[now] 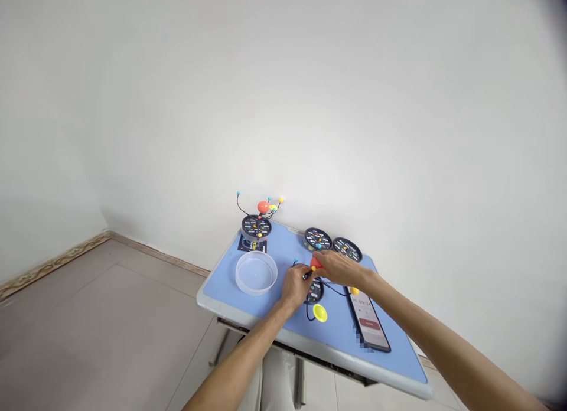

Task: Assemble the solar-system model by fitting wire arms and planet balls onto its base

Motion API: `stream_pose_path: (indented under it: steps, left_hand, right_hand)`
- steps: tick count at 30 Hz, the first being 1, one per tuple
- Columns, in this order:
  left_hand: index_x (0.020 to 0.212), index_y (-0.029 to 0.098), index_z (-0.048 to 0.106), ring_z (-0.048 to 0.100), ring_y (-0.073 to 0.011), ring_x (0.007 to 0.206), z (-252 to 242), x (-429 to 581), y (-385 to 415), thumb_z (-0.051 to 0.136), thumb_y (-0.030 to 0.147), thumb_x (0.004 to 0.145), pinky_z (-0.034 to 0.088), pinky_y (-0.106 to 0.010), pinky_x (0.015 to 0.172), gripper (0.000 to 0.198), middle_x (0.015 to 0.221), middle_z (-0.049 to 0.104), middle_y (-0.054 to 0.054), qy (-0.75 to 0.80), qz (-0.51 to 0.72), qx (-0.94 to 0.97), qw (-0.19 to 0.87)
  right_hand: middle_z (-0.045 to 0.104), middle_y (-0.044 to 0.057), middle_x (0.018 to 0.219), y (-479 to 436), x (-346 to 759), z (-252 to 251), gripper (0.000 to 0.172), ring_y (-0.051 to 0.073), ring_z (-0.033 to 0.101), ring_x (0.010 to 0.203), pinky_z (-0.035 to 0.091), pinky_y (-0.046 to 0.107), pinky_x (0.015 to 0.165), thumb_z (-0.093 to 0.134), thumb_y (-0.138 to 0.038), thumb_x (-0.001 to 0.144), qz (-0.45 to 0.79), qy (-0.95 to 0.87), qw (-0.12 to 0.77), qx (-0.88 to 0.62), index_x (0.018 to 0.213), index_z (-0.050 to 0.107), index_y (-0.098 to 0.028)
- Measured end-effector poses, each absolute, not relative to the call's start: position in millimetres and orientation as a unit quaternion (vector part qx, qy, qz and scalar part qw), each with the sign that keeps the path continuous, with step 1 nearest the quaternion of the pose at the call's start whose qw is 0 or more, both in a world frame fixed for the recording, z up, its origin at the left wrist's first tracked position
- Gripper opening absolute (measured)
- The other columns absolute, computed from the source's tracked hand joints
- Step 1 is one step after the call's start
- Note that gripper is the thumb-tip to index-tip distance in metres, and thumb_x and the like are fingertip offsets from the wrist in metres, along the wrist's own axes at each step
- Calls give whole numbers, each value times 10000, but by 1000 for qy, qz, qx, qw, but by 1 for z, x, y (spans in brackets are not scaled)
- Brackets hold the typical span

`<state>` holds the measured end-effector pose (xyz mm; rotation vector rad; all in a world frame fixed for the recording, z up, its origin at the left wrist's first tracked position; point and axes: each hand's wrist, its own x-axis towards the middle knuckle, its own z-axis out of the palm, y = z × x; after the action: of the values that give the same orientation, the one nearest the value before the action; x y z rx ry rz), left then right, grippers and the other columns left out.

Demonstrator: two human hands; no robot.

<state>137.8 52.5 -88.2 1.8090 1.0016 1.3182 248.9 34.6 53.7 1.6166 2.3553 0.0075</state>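
Note:
A solar system model with a round black base (315,291) stands at the middle of the table between my hands. My right hand (341,267) comes from the right with its fingers closed round the model's red ball (315,263). Lower down, my left hand (295,287) is closed on the model's black centre stem; its fingertips hide part of it. Thin curved arms reach out from the model. One bears a yellow ringed ball (319,313) toward the front, another an orange ball (354,291) over a phone.
Another solar system model (256,227) stands at the back left on a dark printed card (248,244). A clear round tub (256,273) is left of my hands. Two black discs (318,238) (348,250) lie at the back. The phone (371,322) lies at right; a wall stands behind.

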Motion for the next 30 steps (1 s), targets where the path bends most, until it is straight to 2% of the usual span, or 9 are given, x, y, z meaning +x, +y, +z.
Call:
stream_pose_path:
  steps: [3, 7, 12, 17, 19, 22, 25, 30]
  left_hand:
    - [789, 188, 747, 647, -161, 713, -90, 138, 54, 596, 75, 803, 450, -251, 662, 189, 784, 737, -27, 376, 509, 697, 336]
    - [791, 177, 746, 635, -152, 692, -92, 138, 56, 596, 35, 771, 437, -240, 643, 208, 764, 727, -23, 373, 511, 700, 332]
    - [746, 171, 725, 597, -140, 639, -92, 138, 55, 605, 54, 778, 415, -234, 608, 170, 701, 691, -9, 376, 515, 699, 324]
    - [722, 168, 702, 583, -139, 610, -91, 138, 55, 596, 58, 779, 415, -239, 597, 163, 689, 680, -9, 379, 520, 697, 316]
    - [726, 172, 696, 587, -142, 615, -91, 138, 55, 589, 56, 779, 422, -243, 599, 166, 700, 683, -10, 381, 521, 697, 313]
    - [754, 176, 692, 608, -161, 653, -91, 139, 55, 587, 53, 774, 440, -258, 620, 162, 736, 690, -22, 388, 523, 695, 306]
    - [875, 177, 700, 637, -188, 728, -90, 138, 54, 619, 50, 742, 467, -285, 672, 202, 813, 705, -37, 393, 525, 692, 301]
    - [1132, 193, 642, 666, -218, 830, -88, 137, 52, 717, 151, 731, 497, -322, 748, 411, 965, 729, -59, 394, 529, 687, 304]
  right_hand:
    - [686, 144, 989, 37, 251, 55, 159, 244, 677, 828, 372, 271, 570, 610, -200, 872, -5, 817, 152, 556, 1013, 574, -137]
    - [692, 156, 1017, 39, 253, 56, 281, 258, 688, 855, 364, 273, 552, 594, -51, 794, -8, 820, 162, 549, 1067, 575, -115]
    - [706, 168, 1006, 39, 253, 59, 220, 286, 693, 881, 388, 285, 586, 605, -165, 858, -2, 817, 163, 554, 1069, 608, -106]
    - [689, 169, 1096, 34, 254, 65, 520, 290, 678, 968, 423, 280, 644, 669, -228, 843, -2, 817, 157, 554, 1317, 489, -109]
    - [676, 165, 1121, 33, 254, 66, 554, 281, 678, 967, 424, 277, 650, 655, -219, 854, -1, 821, 154, 550, 1360, 451, -122]
    - [667, 155, 1119, 32, 254, 66, 384, 254, 682, 930, 409, 265, 625, 605, -178, 883, -1, 826, 154, 543, 1259, 534, -134]
    - [679, 137, 1072, 33, 254, 64, 216, 231, 677, 909, 385, 251, 597, 571, -131, 895, 1, 829, 154, 538, 1110, 594, -137]
    - [690, 126, 1010, 37, 255, 62, 146, 224, 675, 863, 358, 256, 574, 581, -134, 896, 8, 829, 152, 538, 1041, 601, -135]
